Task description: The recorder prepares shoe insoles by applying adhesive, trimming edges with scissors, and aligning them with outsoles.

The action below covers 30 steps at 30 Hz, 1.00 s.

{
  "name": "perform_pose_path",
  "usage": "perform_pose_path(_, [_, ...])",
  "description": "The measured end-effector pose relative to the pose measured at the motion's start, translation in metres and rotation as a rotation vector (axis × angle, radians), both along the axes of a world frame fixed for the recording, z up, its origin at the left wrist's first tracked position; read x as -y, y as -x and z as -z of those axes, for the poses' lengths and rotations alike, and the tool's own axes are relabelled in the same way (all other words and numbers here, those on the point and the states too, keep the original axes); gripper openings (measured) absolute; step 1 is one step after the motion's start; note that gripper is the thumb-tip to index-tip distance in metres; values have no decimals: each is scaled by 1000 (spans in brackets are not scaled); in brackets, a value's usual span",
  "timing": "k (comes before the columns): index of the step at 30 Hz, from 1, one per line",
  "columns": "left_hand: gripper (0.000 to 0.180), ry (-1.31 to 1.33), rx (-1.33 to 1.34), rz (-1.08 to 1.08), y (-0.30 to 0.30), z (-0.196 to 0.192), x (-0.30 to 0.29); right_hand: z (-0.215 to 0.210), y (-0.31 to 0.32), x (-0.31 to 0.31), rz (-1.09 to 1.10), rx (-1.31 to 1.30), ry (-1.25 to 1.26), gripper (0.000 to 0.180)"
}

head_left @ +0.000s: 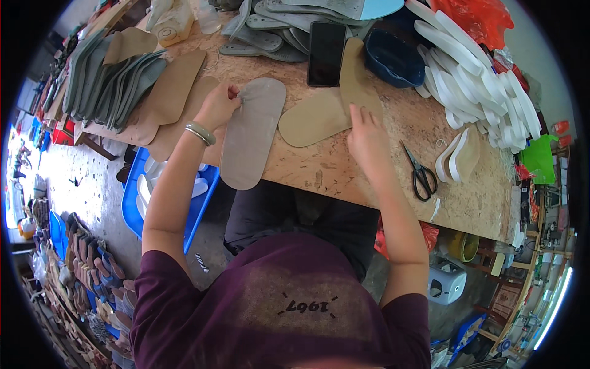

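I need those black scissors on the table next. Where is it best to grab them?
Probably by the handle loops at the near end of the scissors, coming from the table's near edge with the right hand. They lie flat with the blades pointing away, and the loops are the nearest part.

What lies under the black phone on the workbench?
The black phone lies flat on the chipboard table, its right edge overlapping a tan insole and its top end overlapping grey soles. Whatever sits directly beneath its body is covered.
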<state>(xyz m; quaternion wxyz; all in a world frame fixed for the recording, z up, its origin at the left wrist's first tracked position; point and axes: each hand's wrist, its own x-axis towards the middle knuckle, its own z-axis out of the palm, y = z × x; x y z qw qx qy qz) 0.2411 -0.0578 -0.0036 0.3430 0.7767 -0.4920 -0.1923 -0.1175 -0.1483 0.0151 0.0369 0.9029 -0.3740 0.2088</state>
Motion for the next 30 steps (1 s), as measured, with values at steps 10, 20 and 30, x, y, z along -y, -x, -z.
perform_pose_path(10, [53, 394, 346, 406, 108, -59, -9, -37, 44, -4, -10, 48, 113, 22])
perform_pose_path(20, [46, 358, -97, 753, 265, -65, -4, -89, 104, -62, -87, 428, 241, 23])
perform_pose_path(30, [47, 543, -242, 598, 307, -50, -27, -50, 102, -88, 108, 1238, -861, 14])
